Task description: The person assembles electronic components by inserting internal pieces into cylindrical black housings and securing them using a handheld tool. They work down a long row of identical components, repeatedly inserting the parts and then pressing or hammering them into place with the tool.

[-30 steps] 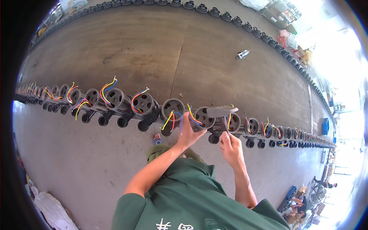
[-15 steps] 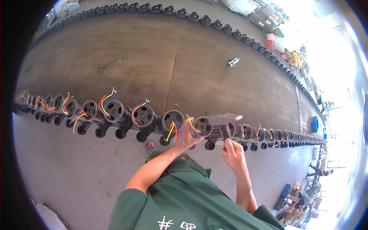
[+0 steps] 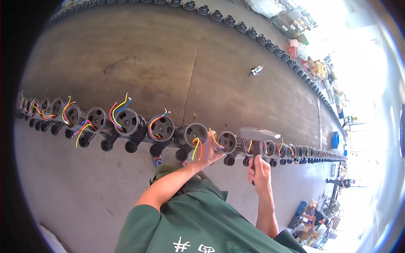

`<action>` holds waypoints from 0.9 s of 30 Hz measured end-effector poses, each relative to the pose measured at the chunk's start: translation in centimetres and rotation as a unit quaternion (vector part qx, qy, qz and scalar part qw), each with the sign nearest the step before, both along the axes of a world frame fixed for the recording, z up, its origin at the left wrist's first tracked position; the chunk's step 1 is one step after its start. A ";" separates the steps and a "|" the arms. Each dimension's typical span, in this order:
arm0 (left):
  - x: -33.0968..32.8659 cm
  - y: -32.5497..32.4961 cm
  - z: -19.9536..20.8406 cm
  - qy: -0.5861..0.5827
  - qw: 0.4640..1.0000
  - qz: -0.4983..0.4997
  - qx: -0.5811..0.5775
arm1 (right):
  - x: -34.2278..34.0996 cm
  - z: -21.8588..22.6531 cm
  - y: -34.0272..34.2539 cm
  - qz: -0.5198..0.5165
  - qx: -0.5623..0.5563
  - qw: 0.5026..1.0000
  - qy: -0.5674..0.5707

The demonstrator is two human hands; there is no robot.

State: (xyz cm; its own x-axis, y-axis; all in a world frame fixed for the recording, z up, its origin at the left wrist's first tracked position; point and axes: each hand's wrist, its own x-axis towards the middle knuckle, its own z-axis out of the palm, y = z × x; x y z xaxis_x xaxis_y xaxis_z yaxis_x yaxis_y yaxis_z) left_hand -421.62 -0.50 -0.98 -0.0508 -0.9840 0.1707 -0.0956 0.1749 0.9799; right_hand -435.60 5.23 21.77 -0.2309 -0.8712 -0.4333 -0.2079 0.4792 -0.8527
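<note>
A long row of black round motor housings [image 3: 126, 122] with red, yellow and blue wires runs along the near edge of a brown wooden bench [image 3: 168, 63]. My left hand [image 3: 209, 154] reaches up to one housing [image 3: 195, 135] and pinches its coloured wires [image 3: 198, 145]. My right hand [image 3: 259, 172] grips the handle of a grey hammer [image 3: 259, 134]. The hammer's head sits just over the row, to the right of the neighbouring housing [image 3: 228, 141]. A green shirt covers my chest below.
A small metal part [image 3: 255, 70] lies alone on the bench top. A second row of black parts [image 3: 236, 26] lines the far edge. Grey concrete floor [image 3: 63, 185] lies below the bench, with a blue crate [image 3: 335, 140] and clutter at the right.
Both hands have stayed at the same spot on the row. The hammer head has risen a little and stands clearer above the housings; the view has shifted slightly.
</note>
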 end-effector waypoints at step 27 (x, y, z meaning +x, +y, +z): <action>-1.1 -0.2 -0.7 0.009 0.999 0.034 -0.024 | -1.4 -4.3 0.5 0.069 0.051 0.994 0.071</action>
